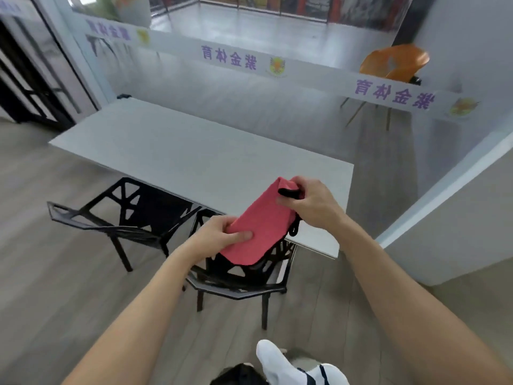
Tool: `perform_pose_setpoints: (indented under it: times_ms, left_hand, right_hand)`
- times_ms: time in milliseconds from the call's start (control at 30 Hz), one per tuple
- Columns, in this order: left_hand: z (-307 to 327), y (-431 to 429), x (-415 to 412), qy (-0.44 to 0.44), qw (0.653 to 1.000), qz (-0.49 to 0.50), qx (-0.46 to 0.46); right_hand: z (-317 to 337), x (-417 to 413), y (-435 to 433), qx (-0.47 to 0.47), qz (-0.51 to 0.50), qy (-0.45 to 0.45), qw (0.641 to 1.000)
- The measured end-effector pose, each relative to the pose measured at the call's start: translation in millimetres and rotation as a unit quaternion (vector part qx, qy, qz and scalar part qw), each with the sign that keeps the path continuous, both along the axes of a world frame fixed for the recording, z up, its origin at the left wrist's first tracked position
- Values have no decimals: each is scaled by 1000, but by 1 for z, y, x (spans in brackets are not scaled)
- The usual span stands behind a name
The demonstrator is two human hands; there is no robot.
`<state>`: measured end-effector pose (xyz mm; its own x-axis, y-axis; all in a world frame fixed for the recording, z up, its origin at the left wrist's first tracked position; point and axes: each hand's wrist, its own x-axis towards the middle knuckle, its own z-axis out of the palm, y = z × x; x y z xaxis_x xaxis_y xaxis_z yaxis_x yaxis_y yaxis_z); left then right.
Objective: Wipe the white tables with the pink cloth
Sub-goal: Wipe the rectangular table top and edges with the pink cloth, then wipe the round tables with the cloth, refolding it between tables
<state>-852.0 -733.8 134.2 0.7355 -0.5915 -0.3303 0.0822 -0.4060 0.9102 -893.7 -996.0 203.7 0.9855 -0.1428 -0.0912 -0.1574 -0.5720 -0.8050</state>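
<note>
A folded pink cloth (pixel 259 223) is stretched between both hands, in the air above the near edge of the white table (pixel 172 151). My left hand (pixel 219 234) pinches its lower end with the thumb on top. My right hand (pixel 311 202) grips its upper end, together with a black strap or cord (pixel 290 192) that also hangs down below the hand. The long white tabletop runs from the far left to the near right, beside a glass wall.
Two black lattice chairs (pixel 122 215) (pixel 244 276) are tucked at the table's near side. A glass partition with purple lettering (pixel 229 58) runs behind the table. An orange chair (pixel 394 62) stands beyond it. A white wall (pixel 455 218) rises at right. My white shoe (pixel 273 359) is on the wood floor.
</note>
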Motion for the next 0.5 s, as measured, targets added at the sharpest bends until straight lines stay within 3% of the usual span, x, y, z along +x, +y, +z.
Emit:
perform_pose_setpoints:
  times_ms: [200,367,500]
  left_hand:
    - [-10,132,-42,-33,986,145,78]
    - [-15,225,-124,-24,943,311,118]
    - [-24,298,-211,3,906,405,123]
  right_hand:
    - [-12,25,64,-12,79,4,997]
    - [-34,31,147,-48,229,17,972]
    - [-56,6,233,-9,293,21,956]
